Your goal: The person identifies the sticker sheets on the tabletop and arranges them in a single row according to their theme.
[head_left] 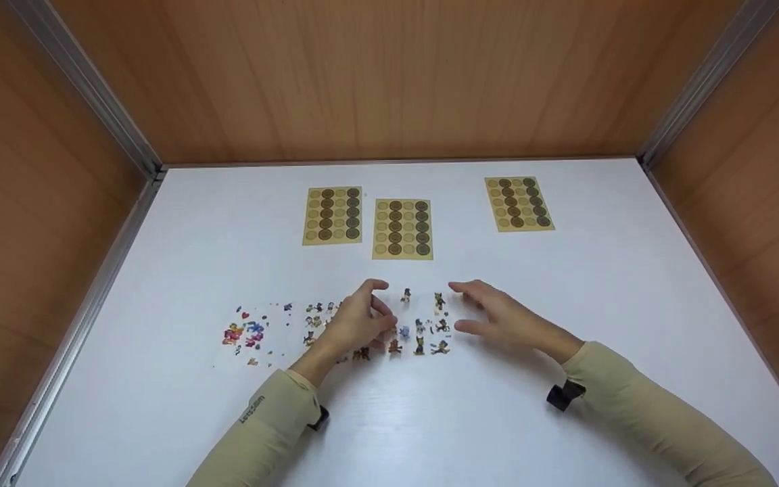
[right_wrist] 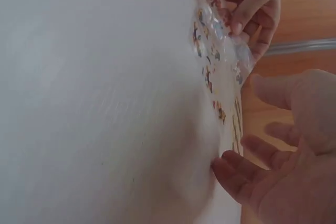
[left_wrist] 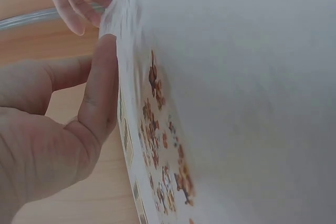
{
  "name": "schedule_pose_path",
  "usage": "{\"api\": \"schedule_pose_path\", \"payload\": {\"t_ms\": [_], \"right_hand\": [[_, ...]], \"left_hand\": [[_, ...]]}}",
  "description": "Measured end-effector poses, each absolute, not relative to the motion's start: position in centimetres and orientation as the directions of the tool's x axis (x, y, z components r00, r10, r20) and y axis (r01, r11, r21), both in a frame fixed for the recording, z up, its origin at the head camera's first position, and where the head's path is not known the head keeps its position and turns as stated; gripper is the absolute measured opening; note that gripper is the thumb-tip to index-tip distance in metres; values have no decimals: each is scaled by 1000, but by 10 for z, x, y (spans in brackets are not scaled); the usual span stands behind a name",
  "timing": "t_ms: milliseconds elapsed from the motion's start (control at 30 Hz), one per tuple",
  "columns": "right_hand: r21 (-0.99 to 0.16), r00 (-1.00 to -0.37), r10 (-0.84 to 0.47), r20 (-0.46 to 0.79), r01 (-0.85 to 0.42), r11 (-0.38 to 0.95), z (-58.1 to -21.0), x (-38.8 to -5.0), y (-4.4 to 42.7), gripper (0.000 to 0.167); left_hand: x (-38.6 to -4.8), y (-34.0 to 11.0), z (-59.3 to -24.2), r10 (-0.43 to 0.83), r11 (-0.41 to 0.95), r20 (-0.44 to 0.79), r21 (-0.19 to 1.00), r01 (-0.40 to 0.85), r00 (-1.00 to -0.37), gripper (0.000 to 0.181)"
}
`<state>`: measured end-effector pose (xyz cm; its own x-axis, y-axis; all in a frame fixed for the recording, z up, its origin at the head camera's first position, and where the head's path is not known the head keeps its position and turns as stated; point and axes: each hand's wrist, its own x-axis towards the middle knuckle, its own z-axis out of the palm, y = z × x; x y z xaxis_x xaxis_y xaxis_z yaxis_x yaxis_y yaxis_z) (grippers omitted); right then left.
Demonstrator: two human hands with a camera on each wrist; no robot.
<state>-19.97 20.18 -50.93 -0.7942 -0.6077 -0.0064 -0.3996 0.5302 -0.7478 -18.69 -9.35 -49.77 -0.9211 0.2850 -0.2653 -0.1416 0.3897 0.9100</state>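
A white tabletop [head_left: 430,419], lit so that a soft sheen is seen near its front, is enclosed on three sides by wood-grain panels: one back wall [head_left: 376,81], one left wall [head_left: 24,203] and one right wall [head_left: 754,135]. Two metal posts [head_left: 77,81] are set in the far corners. Three yellowish cards [head_left: 402,228] are laid toward the back, two side by side and one well apart at the right; on each, twenty discs can be counted, in four columns of five, pale and dark columns alternating. Nearer the front, what appear to be three clear sticker sheets are spread in a row, though their edges are hard to make out: a colourful sheet [head_left: 244,335] at the left, a middle sheet [head_left: 322,325] partly covered by an arm, and a figure sheet [head_left: 423,314] at the right, between the two hands. Its small figures are partly covered and cannot be fully counted. By the left hand [head_left: 356,325] the film of the figure sheet is pinched in bent fingers and thumb. The right hand [head_left: 508,318] is held loosely spread beside the sheet's right edge, nothing being grasped. Two khaki sleeves [head_left: 640,406] and two black wristbands [head_left: 565,396] are seen.
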Motion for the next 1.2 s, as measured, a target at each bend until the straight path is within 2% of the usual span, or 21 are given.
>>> {"api": "schedule_pose_path", "payload": {"t_ms": [133, 300, 500, 600, 767, 967, 1200], "right_hand": [[-571, -750, -660, -43, -524, 632, -511, -196, 203, 92], [-467, -709, -700, -87, -591, 657, -516, -193, 202, 100], [-431, -710, -699, -86, -606, 669, -516, -191, 202, 97], [-411, -714, -697, -68, -617, 672, -516, -191, 201, 96], [-397, -724, -689, -48, -619, 678, -515, -191, 199, 95], [-383, -722, -689, -61, -621, 684, -517, -193, 198, 95], [-415, -709, -704, -27, -633, 653, -519, -194, 198, 94]], "left_hand": [[-187, -94, -498, 284, 442, -247, 891, -102, -927, 66], [-187, -94, -497, 286, 469, -256, 878, -98, -923, 71], [-186, -96, -494, 282, 505, -249, 860, -77, -927, 79], [-184, -98, -493, 284, 599, -173, 800, 34, -943, 82], [-181, -105, -490, 370, 757, -53, 596, 268, -927, 97], [-190, -116, -493, 510, 790, -116, 454, 411, -852, 123], [-198, -122, -501, 568, 791, -173, 383, 477, -804, 138]]}}
